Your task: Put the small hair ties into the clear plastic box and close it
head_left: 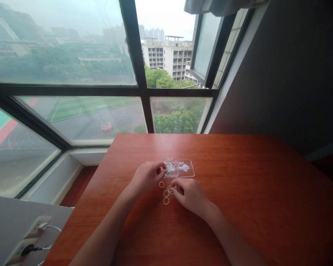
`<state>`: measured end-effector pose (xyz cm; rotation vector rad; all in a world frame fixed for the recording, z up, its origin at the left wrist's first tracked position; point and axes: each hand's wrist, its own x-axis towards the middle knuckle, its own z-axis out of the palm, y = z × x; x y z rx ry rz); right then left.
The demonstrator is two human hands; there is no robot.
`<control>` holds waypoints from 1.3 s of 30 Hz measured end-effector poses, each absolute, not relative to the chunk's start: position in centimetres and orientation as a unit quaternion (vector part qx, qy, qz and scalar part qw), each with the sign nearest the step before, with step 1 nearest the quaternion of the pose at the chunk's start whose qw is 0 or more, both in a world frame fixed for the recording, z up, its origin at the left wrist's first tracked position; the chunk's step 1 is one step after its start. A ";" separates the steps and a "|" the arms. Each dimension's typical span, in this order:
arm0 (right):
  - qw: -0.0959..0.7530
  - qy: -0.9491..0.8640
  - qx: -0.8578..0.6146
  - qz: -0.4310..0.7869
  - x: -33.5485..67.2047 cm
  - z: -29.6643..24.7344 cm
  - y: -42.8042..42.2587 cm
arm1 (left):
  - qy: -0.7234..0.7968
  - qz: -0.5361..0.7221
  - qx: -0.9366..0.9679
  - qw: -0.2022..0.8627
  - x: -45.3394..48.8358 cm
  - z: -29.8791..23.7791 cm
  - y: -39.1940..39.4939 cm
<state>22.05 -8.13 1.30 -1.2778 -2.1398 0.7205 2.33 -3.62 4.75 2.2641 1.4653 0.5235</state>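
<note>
A small clear plastic box [173,170] lies on the table, its transparent lid [190,170] folded open to the right. Inside the box are several small rings, hard to tell apart. My left hand [146,178] is at the box's left side, thumb and fingers drawn together at its edge; what they pinch, if anything, is unclear. Nearer to me, my right hand [191,193] has its thumb and fingertips closed on a pale yellow-green ring, which they partly cover. Beside it lie a ring [166,197], another just behind that, and a separate ring [161,182] closer to my left hand.
The reddish-brown wooden table [238,207] reaches to a large window with dark frames [100,91], one pane standing open. A dark wall [294,74] rises on the right. At the lower left, plugs and cables [30,249] sit in wall sockets.
</note>
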 end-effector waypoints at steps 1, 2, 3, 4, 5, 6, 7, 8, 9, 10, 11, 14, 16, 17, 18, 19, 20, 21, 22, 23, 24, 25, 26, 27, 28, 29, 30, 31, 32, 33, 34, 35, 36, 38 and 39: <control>0.290 -0.778 -0.490 0.265 22.2 1.3 -7.9 | 0.513 0.197 0.808 0.212 2.5 5.0 -3.7; 0.310 -0.763 -0.501 0.266 22.3 1.2 -7.8 | 0.501 0.204 0.808 0.234 2.6 5.2 -3.8; 0.330 -0.748 -0.509 0.268 22.4 1.2 -7.6 | 0.487 0.209 0.807 0.261 2.9 5.4 -4.0; 0.348 -0.736 -0.514 0.269 22.5 1.2 -7.4 | 0.472 0.212 0.806 0.289 3.1 5.5 -4.1; 0.363 -0.726 -0.517 0.272 22.5 1.2 -7.3 | 0.457 0.215 0.803 0.315 3.4 5.6 -4.3; 0.375 -0.720 -0.517 0.273 22.6 1.2 -7.3 | 0.445 0.220 0.800 0.337 3.7 5.6 -4.5; 0.384 -0.715 -0.515 0.275 22.6 1.3 -7.2 | 0.435 0.227 0.797 0.351 3.9 5.6 -4.6; 0.392 -0.713 -0.512 0.276 22.5 1.3 -7.3 | 0.429 0.236 0.795 0.358 4.1 5.6 -4.7; 0.397 -0.711 -0.509 0.277 22.5 1.4 -7.3 | 0.427 0.246 0.793 0.359 4.3 5.5 -4.7; 0.402 -0.711 -0.507 0.277 22.5 1.5 -7.3 | 0.427 0.254 0.791 0.356 4.4 5.3 -4.7; 0.405 -0.710 -0.505 0.275 22.4 1.5 -7.4 | 0.429 0.259 0.791 0.351 4.4 5.2 -4.7; 0.408 -0.713 -0.502 0.270 22.4 1.4 -7.4 | 0.434 0.255 0.795 0.340 4.4 4.9 -4.7; 0.408 -0.714 -0.502 0.268 22.4 1.4 -7.5 | 0.432 0.249 0.799 0.336 4.4 4.8 -4.6; 0.408 -0.714 -0.502 0.267 22.4 1.3 -7.5 | 0.432 0.247 0.802 0.331 4.3 4.8 -4.6; 0.408 -0.713 -0.503 0.266 22.4 1.3 -7.4 | 0.434 0.245 0.804 0.324 4.2 4.8 -4.6; 0.409 -0.713 -0.505 0.265 22.5 1.4 -7.4 | 0.439 0.245 0.806 0.313 4.1 4.7 -4.5; 0.408 -0.712 -0.507 0.264 22.5 1.4 -7.4 | 0.448 0.246 0.806 0.297 3.9 4.7 -4.4; 0.408 -0.711 -0.510 0.261 22.5 1.5 -7.4 | 0.461 0.248 0.805 0.279 3.7 4.6 -4.3; 0.407 -0.710 -0.513 0.259 22.6 1.6 -7.4 | 0.476 0.251 0.802 0.259 3.5 4.6 -4.2; 0.405 -0.709 -0.516 0.257 22.7 1.6 -7.3 | 0.493 0.253 0.797 0.240 3.3 4.5 -4.0; 0.403 -0.710 -0.518 0.257 22.7 1.7 -7.3 | 0.509 0.254 0.791 0.224 3.1 4.4 -3.8; 0.400 -0.711 -0.518 0.257 22.7 1.7 -7.3 | 0.522 0.252 0.786 0.213 3.0 4.4 -3.7; 0.395 -0.714 -0.518 0.258 22.8 1.7 -7.3 | 0.532 0.249 0.783 0.206 2.9 4.2 -3.6; 0.390 -0.717 -0.517 0.258 22.8 1.6 -7.3 | 0.539 0.244 0.781 0.202 2.8 4.1 -3.5; 0.384 -0.721 -0.516 0.258 22.8 1.6 -7.3 | 0.543 0.238 0.780 0.200 2.9 4.0 -3.5; 0.379 -0.724 -0.516 0.257 22.8 1.5 -7.3 | 0.545 0.231 0.781 0.199 2.9 3.9 -3.5; 0.374 -0.726 -0.516 0.257 22.8 1.4 -7.3 | 0.548 0.225 0.781 0.198 3.0 3.7 -3.5; 0.371 -0.728 -0.516 0.256 22.8 1.3 -7.3 | 0.551 0.219 0.781 0.196 3.1 3.7 -3.6; 0.369 -0.729 -0.517 0.256 22.8 1.3 -7.3 | 0.554 0.214 0.781 0.194 3.1 3.6 -3.6; 0.369 -0.729 -0.518 0.255 22.8 1.2 -7.3 | 0.557 0.210 0.781 0.191 3.1 3.6 -3.6; 0.368 -0.729 -0.518 0.254 22.8 1.2 -7.3 | 0.559 0.208 0.780 0.188 3.1 3.6 -3.6; 0.367 -0.729 -0.519 0.253 22.8 1.2 -7.2 | 0.561 0.207 0.780 0.185 3.1 3.7 -3.6; 0.366 -0.730 -0.519 0.251 22.9 1.1 -7.2 | 0.563 0.207 0.779 0.182 3.0 3.8 -3.5; 0.362 -0.731 -0.523 0.249 22.9 1.0 -7.2 | 0.568 0.205 0.778 0.176 2.8 3.9 -3.4; 0.358 -0.731 -0.526 0.247 22.9 1.0 -7.1 | 0.571 0.203 0.776 0.172 2.7 4.0 -3.4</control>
